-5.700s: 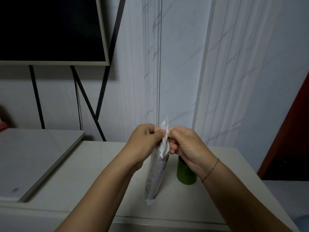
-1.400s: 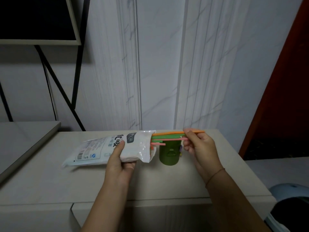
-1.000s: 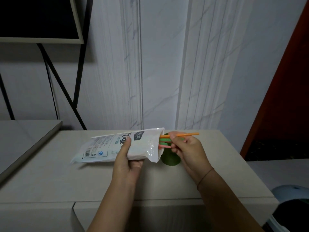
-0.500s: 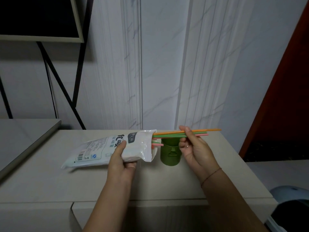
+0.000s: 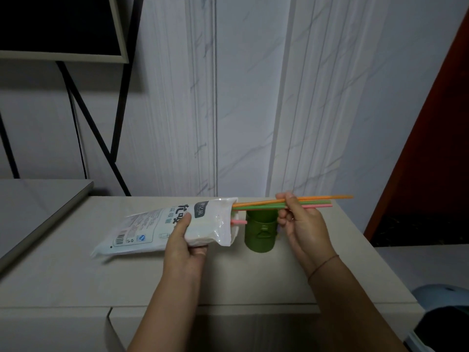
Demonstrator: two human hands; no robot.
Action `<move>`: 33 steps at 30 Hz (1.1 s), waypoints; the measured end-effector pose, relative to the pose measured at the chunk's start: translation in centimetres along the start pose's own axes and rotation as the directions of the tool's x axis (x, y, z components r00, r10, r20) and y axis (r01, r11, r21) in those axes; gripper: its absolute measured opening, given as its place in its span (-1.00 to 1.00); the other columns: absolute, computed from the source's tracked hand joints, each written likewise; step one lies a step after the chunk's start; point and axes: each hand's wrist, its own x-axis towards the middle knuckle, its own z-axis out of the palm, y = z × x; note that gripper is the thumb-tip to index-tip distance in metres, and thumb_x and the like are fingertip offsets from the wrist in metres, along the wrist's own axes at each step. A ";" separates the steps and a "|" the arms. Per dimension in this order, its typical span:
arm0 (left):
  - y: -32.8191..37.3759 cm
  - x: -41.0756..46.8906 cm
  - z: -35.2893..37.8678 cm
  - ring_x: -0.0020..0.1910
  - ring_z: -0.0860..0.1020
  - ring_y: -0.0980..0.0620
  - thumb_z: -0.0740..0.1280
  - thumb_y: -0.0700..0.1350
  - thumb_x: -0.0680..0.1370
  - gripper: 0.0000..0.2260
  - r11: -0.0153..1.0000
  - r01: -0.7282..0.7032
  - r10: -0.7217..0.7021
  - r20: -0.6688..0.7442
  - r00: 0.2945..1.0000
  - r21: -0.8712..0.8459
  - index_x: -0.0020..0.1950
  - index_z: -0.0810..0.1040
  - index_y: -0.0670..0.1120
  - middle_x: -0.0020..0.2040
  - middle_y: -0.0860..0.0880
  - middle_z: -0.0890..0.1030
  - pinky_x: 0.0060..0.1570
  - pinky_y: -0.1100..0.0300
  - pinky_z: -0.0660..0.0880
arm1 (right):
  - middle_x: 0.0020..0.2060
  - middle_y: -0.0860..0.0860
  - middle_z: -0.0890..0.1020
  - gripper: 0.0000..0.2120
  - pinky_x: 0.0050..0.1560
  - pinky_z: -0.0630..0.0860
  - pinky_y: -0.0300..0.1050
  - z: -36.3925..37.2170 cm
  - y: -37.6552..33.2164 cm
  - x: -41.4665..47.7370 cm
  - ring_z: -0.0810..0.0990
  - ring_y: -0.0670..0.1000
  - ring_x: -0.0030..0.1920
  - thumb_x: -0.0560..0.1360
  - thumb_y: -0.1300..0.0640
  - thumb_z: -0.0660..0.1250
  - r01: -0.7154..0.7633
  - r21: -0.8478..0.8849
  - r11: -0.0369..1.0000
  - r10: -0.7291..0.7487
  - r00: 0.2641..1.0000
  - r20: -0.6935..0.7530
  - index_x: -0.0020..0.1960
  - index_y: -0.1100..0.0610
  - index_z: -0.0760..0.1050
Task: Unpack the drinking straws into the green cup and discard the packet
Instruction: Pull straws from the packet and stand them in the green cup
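White plastic printed with dark characters and a barcode is making up the straw packet [image 5: 162, 224], which is lying almost level just above the pale surface [image 5: 76, 275], its open mouth facing right. Its sealed end is dipping low on the left; whether it is touching the surface cannot be told. The left hand [image 5: 185, 247] is gripping the packet from below near the mouth, with the thumb pressing on the printed face and the fingers curling underneath.

The right hand [image 5: 302, 224] is pinching a small bundle of straws [image 5: 258, 205], orange, green and pink, between thumb and fingertips. The straws are running level, their left ends sitting inside the packet's mouth and their right ends reaching out past the hand. One shorter pink straw [image 5: 238, 221] is poking out of the mouth lower down, apart from the bundle.

The green cup [image 5: 260, 233] is standing upright on the surface between the two hands, just beside the packet's mouth and directly under the held straws. A raised, face-like shape is showing on its side.

A thin cord [image 5: 323, 264] is circling the right wrist. Behind the surface a marbled white wall [image 5: 253, 97] is rising, with a dark framed screen [image 5: 58, 24] on a black stand [image 5: 101, 138] at the upper left and a red-brown door [image 5: 431, 148] at the right edge.
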 end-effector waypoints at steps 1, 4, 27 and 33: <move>0.1 0.1 -0.1 -0.03 0.66 -0.05 0.38 -0.31 0.47 -0.51 1.000 -0.002 0.002 -0.007 1.000 -0.004 0.38 0.43 -0.06 0.10 -0.10 0.66 -0.27 -0.01 0.64 | -0.47 0.01 0.45 -0.76 -0.45 0.39 -0.34 -0.2 -0.2 0.1 0.40 -0.12 -0.47 0.56 0.14 0.22 0.000 -0.004 1.000 0.000 1.000 -0.022 -0.16 0.23 0.58; 0.1 0.0 -0.1 -0.01 0.68 -0.08 0.42 -0.28 0.46 -0.49 1.000 0.014 -0.013 0.018 1.000 -0.025 0.38 0.41 -0.06 0.11 -0.13 0.66 -0.22 -0.03 0.65 | -0.48 0.01 0.44 -0.74 -0.47 0.38 -0.34 -0.3 -0.1 0.1 0.41 -0.12 -0.48 0.57 0.11 0.21 -0.002 -0.029 1.000 0.002 1.000 -0.007 -0.16 0.21 0.59; -0.3 0.3 0.0 0.01 0.66 -0.08 0.41 -0.30 0.46 -0.52 0.999 0.033 -0.034 -0.020 0.999 -0.008 0.36 0.44 -0.09 0.09 -0.12 0.67 -0.15 -0.11 0.61 | -0.55 0.01 0.45 -0.84 -0.50 0.36 -0.30 0.6 0.6 -0.6 0.38 -0.07 -0.52 0.54 0.18 0.27 0.158 -0.279 0.947 -0.144 0.987 0.071 -0.12 0.21 0.60; 0.1 0.6 -0.3 0.11 0.63 -0.10 0.41 -0.17 0.49 -0.60 0.999 0.051 -0.051 -0.004 0.999 0.014 0.32 0.47 -0.09 0.11 -0.12 0.66 0.18 -0.17 0.50 | -0.61 0.01 0.44 -0.79 -0.57 0.34 -0.28 0.5 0.7 -0.6 0.36 -0.06 -0.59 0.56 0.19 0.24 0.091 -0.270 0.959 -0.080 0.996 0.050 -0.19 0.23 0.57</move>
